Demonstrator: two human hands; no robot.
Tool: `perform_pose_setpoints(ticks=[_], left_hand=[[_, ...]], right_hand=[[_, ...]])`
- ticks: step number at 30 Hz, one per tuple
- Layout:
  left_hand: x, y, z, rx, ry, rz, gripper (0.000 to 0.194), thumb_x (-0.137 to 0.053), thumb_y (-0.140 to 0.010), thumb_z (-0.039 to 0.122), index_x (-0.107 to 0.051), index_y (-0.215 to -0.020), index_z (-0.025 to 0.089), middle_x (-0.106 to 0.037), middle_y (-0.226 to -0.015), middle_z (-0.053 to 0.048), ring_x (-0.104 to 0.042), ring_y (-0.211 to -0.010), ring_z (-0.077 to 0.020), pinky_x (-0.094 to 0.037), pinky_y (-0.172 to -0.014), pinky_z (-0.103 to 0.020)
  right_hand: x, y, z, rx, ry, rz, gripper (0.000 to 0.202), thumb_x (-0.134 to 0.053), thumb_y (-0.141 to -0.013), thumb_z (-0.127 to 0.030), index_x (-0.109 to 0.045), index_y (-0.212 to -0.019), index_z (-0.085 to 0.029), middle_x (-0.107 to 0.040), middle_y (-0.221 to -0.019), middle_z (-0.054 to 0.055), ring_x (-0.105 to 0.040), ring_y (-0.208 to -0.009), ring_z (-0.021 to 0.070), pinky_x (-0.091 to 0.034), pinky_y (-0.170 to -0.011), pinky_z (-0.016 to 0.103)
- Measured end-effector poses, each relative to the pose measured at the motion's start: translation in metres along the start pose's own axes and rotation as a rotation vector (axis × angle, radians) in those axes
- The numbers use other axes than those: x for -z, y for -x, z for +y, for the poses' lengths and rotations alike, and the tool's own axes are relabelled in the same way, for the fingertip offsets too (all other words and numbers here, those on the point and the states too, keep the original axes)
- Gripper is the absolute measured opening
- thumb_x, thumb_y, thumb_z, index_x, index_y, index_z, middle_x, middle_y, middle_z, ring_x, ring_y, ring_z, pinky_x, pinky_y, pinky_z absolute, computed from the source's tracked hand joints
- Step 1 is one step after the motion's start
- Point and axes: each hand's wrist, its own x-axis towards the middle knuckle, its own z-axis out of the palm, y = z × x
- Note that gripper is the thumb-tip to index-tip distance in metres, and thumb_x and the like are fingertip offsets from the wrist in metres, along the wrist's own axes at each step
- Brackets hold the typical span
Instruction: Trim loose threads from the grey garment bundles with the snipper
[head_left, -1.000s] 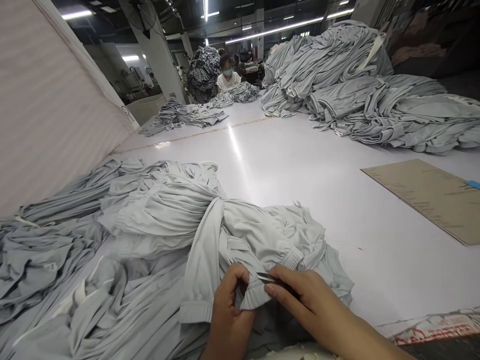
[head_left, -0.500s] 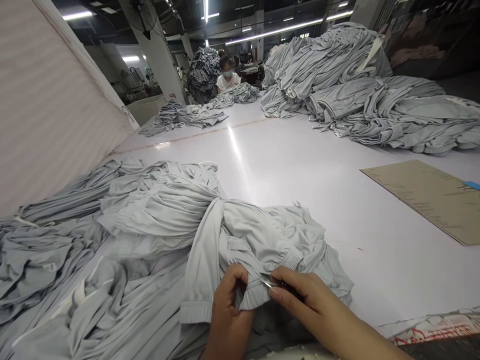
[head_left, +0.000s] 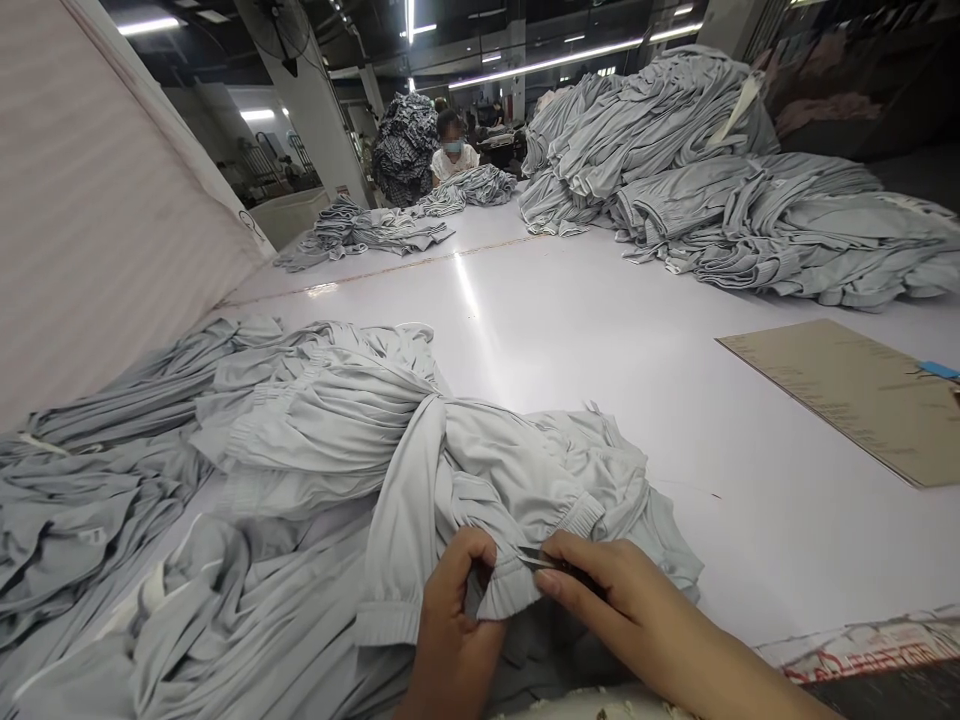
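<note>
Light grey garments (head_left: pixel 337 410) with gathered elastic edges lie bunched on the table in front of me. My left hand (head_left: pixel 459 600) pinches a gathered cuff (head_left: pixel 510 588) of the nearest garment between thumb and fingers. Just to its right, my right hand (head_left: pixel 600 590) is closed around small metal snips (head_left: pixel 534 558). The blades point left and rest at the upper part of the cuff, close to my left thumb. The handle is mostly hidden inside my right hand.
More grey garments (head_left: pixel 67 520) spread over the left side. A brown cardboard sheet (head_left: pixel 847 400) lies on the white table (head_left: pixel 600 320) at right. Tall grey piles (head_left: pixel 660 130) stand at the back right. A masked person (head_left: pixel 454 160) is at the far end.
The snips' blades look closer together than before. My hands stay in nearly the same place on the cuff, and the whole view has shifted slightly.
</note>
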Motion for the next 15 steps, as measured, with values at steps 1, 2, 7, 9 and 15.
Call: perform_pose_setpoints(ticks=[1, 2, 7, 9, 15], left_hand=[[0.000, 0.000, 0.000, -0.001, -0.007, -0.006, 0.014, -0.053, -0.075, 0.008, -0.047, -0.074, 0.021, -0.041, -0.070, 0.003, -0.038, -0.066, -0.0132, -0.033, -0.061, -0.022], [0.000, 0.001, 0.000, -0.003, -0.015, -0.012, 0.014, -0.053, -0.075, 0.008, -0.046, -0.073, 0.021, -0.041, -0.070, 0.003, -0.037, -0.065, -0.0131, -0.033, -0.060, -0.022], [0.002, 0.002, 0.004, 0.023, -0.075, -0.015, 0.014, -0.055, -0.073, 0.009, -0.047, -0.075, 0.021, -0.044, -0.071, 0.003, -0.042, -0.067, -0.0139, -0.036, -0.061, -0.022], [0.004, 0.001, 0.008, 0.041, -0.114, 0.007, 0.016, -0.057, -0.071, 0.008, -0.052, -0.080, 0.021, -0.051, -0.076, 0.002, -0.048, -0.072, -0.0154, -0.039, -0.066, -0.023], [0.008, -0.011, 0.008, 0.217, -0.017, 0.007, 0.033, -0.055, -0.086, 0.038, -0.055, -0.060, 0.018, -0.047, -0.055, 0.002, -0.043, -0.052, -0.0125, -0.036, -0.051, -0.023]], right_hand=[[0.000, 0.000, 0.000, 0.001, 0.004, -0.005, 0.031, -0.038, -0.099, -0.042, -0.049, -0.077, -0.023, -0.042, -0.060, -0.006, -0.044, -0.055, 0.0129, -0.030, -0.051, 0.023], [0.000, -0.001, -0.001, 0.004, 0.009, -0.008, 0.031, -0.038, -0.099, -0.041, -0.049, -0.077, -0.023, -0.042, -0.060, -0.006, -0.044, -0.055, 0.0128, -0.030, -0.051, 0.023], [0.000, -0.001, 0.000, 0.038, 0.016, 0.003, 0.032, -0.037, -0.100, -0.040, -0.048, -0.075, -0.023, -0.043, -0.061, -0.006, -0.046, -0.056, 0.0130, -0.033, -0.053, 0.023], [0.001, -0.001, 0.006, 0.118, 0.020, 0.048, 0.027, -0.045, -0.096, -0.043, -0.049, -0.080, -0.023, -0.050, -0.070, -0.004, -0.051, -0.063, 0.0145, -0.037, -0.057, 0.023], [0.002, -0.016, 0.041, 0.117, 0.132, 0.231, 0.009, -0.047, -0.094, -0.030, -0.051, -0.091, -0.023, -0.060, -0.078, 0.000, -0.057, -0.065, 0.0172, -0.043, -0.056, 0.025]])
